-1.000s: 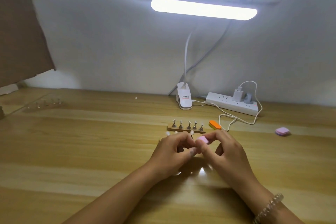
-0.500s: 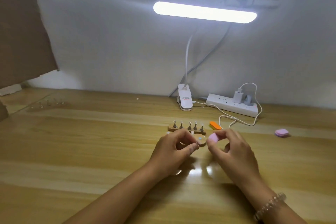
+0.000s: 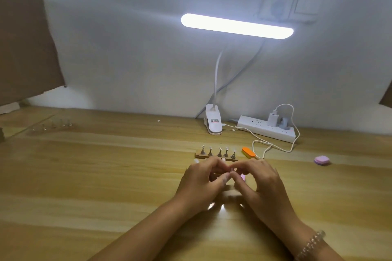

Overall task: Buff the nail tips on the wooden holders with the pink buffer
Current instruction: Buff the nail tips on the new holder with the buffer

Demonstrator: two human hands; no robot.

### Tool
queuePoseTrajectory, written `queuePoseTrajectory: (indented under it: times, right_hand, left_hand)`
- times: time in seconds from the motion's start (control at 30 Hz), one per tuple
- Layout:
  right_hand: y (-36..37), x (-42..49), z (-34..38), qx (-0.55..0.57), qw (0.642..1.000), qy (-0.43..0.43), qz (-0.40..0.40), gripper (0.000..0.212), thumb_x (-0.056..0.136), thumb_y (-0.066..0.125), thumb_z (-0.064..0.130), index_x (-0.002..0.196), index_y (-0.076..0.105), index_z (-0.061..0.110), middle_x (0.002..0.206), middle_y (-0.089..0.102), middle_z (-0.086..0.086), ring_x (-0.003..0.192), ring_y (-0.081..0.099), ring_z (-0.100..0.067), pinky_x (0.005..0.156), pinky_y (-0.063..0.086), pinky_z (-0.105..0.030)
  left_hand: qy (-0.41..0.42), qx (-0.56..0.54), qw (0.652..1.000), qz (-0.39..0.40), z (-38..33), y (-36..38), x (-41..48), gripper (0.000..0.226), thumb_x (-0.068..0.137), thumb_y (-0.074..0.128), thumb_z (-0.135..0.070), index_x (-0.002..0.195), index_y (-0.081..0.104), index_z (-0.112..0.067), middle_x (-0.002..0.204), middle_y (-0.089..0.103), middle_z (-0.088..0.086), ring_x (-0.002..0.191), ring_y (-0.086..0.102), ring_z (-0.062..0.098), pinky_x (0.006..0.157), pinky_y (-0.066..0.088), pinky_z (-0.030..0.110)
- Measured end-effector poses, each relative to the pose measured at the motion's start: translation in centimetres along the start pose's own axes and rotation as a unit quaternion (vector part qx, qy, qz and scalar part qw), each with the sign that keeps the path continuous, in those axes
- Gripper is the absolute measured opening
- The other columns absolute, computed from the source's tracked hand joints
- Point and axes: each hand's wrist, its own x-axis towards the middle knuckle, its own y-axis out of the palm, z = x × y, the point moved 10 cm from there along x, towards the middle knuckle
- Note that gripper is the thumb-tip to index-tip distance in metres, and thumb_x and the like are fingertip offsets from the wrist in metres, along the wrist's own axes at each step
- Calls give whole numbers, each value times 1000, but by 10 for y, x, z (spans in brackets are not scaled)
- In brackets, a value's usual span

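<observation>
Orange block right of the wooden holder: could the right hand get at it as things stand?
Probably yes. The orange block lies in the open just beyond the right hand, nothing between them; but that hand grips the pink buffer, so its fingers are busy.

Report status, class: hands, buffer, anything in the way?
Right hand grips pink buffer. Left hand curled beside it, hold unclear. Wooden holder just behind; path clear.

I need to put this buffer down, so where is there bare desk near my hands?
Bare wood stretches left of your left hand, up to the far-left holder. Another patch lies right of your right hand, this side of the pink pad. Crowded behind the hands: nail holder, orange block, white cable, power strip.
</observation>
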Motion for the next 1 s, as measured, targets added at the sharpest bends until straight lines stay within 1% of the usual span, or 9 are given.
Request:
queuePoseTrajectory:
  times: [0.07, 0.17, 0.33, 0.43, 0.53, 0.67, 0.77, 0.87, 1.0]
  right_hand:
    - [-3, 2, -4, 1, 1000, 13, -19, 20, 78, 81, 13, 91, 70, 23, 84, 64, 18, 77, 60, -14, 72, 48, -42]
    - [-10, 10, -27, 7, 995, 83, -48, 12, 82, 77, 18, 89, 68, 22, 79, 64, 11, 77, 61, -16, 75, 48, -45]
    - [11, 25, -50, -24, 988, 144, 43, 5, 88, 69, 26, 87, 67, 30, 79, 59, 21, 83, 57, -13, 85, 47, -44]
    - [24, 30, -50, -30, 985, 152, 81, 2, 89, 68, 30, 87, 67, 30, 78, 59, 22, 85, 57, -10, 87, 47, -42]
    - [34, 34, -49, -28, 982, 150, 113, 5, 89, 68, 35, 92, 64, 33, 81, 58, 23, 88, 56, -8, 88, 47, -41]
    - [52, 32, -59, -81, 953, 198, 215, 39, 78, 65, 60, 104, 52, 35, 102, 53, 17, 101, 51, -9, 90, 43, -35]
    - [67, 31, -60, -129, 927, 205, 286, 54, 72, 64, 66, 114, 49, 36, 115, 45, 11, 114, 43, -12, 94, 38, -36]
    - [68, 38, -51, -129, 933, 183, 281, 52, 76, 64, 64, 120, 53, 38, 112, 46, 12, 118, 43, -12, 97, 36, -35]
    - [45, 50, -28, -165, 953, 75, 243, 48, 75, 60, 71, 110, 60, 38, 105, 49, 15, 103, 44, -8, 93, 34, -33]
  left_hand:
    - [3, 10, 1000, -25, -1, -4, 0, 10, 91, 71, -22, 96, 63, -23, 95, 73, -11, 78, 67, 1, 72, 52, 22]
    - [9, 50, 990, -131, -4, -27, -2, 18, 89, 69, -20, 99, 57, -29, 97, 64, -15, 76, 60, 6, 67, 51, 26]
    - [-50, 61, 964, -255, 13, -70, -2, 26, 84, 64, -15, 96, 49, -32, 95, 55, -16, 76, 50, 6, 63, 40, 24]
    - [-122, 17, 956, -267, 40, -83, 3, 23, 83, 63, -15, 99, 51, -26, 102, 58, -12, 73, 52, 12, 70, 45, 32]
    - [-149, 0, 955, -255, 50, -82, 5, 23, 84, 62, -16, 101, 49, -25, 105, 58, -11, 74, 57, 14, 73, 47, 35]
    - [-176, -8, 955, -240, 58, -78, 8, 23, 86, 62, -18, 104, 50, -23, 108, 57, -8, 82, 56, 2, 76, 44, 30]
    - [-189, -9, 955, -229, 62, -77, 9, 19, 89, 61, -17, 104, 51, -22, 111, 58, -5, 85, 55, -1, 76, 41, 28]
    - [-191, -9, 954, -229, 63, -79, 8, 17, 89, 60, -18, 105, 52, -21, 110, 59, -5, 89, 58, 7, 79, 45, 30]
    - [-196, -61, 947, -249, 64, -87, 3, 14, 90, 60, -25, 102, 54, -22, 103, 62, -7, 95, 63, 17, 82, 50, 36]
